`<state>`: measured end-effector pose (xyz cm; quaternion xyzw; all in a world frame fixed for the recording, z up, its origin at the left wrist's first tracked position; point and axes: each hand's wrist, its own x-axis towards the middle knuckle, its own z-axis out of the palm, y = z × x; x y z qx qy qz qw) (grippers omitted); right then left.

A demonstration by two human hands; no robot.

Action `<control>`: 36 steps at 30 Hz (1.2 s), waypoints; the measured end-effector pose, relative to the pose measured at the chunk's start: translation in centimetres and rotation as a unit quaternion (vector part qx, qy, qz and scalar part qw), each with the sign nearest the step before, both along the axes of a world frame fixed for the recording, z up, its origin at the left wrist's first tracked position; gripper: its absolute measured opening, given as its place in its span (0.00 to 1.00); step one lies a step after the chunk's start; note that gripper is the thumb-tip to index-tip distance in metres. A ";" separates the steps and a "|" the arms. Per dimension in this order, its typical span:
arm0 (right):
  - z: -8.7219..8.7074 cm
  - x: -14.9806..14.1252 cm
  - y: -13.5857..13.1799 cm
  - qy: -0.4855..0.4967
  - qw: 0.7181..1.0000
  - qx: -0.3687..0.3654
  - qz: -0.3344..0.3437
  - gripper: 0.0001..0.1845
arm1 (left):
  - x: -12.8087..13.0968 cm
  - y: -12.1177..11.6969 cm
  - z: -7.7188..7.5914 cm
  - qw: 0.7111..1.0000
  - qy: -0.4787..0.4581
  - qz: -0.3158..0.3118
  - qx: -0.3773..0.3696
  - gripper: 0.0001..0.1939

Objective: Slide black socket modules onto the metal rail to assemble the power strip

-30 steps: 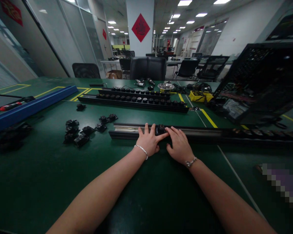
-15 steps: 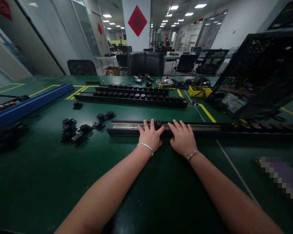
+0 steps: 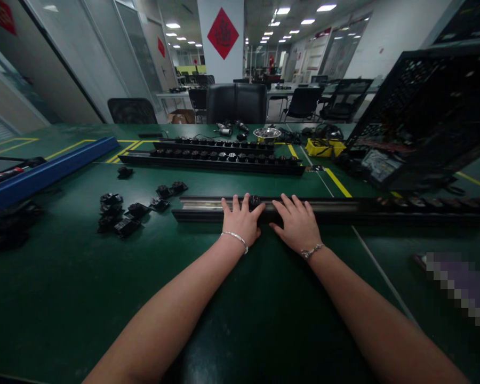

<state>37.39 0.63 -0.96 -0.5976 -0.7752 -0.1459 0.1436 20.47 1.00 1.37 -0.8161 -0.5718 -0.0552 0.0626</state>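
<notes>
A long black rail [image 3: 202,215] with a shiny metal channel lies across the green table in front of me. My left hand [image 3: 240,220] rests on it with fingers spread. Close by on the right, my right hand [image 3: 299,221] also lies over the rail, fingers stretched out and thumb apart. Between the two hands, near my left thumb and index finger, a small black module [image 3: 255,200] sits in the channel. The undersides of both hands are hidden. Toward its right end the rail carries a row of similar black modules [image 3: 424,204].
Loose black modules [image 3: 127,226] lie left of the rail. Behind it stand filled rails [image 3: 208,163], a metal bowl [image 3: 267,133] and a yellow box [image 3: 325,148]. A blue bar [image 3: 52,173] is at left, a black perforated case [image 3: 420,117] at right, a pixelated object [image 3: 460,282] nearer.
The view has shifted slightly. My right thumb is stretched a little farther to the left. Both hands stay on the rail around the module.
</notes>
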 end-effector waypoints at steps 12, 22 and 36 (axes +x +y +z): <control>0.2 -0.1 0.0 0.002 1.000 -0.007 -0.010 0.28 | -1.1 0.2 0.1 1.000 0.001 -0.014 0.008 0.34; 0.1 -0.1 0.0 0.003 1.000 0.001 -0.011 0.28 | -2.7 0.0 0.2 1.000 0.001 -0.003 0.009 0.34; 0.2 -0.1 0.0 0.006 1.000 -0.005 -0.015 0.27 | -3.5 0.1 0.2 1.000 0.004 -0.005 0.008 0.34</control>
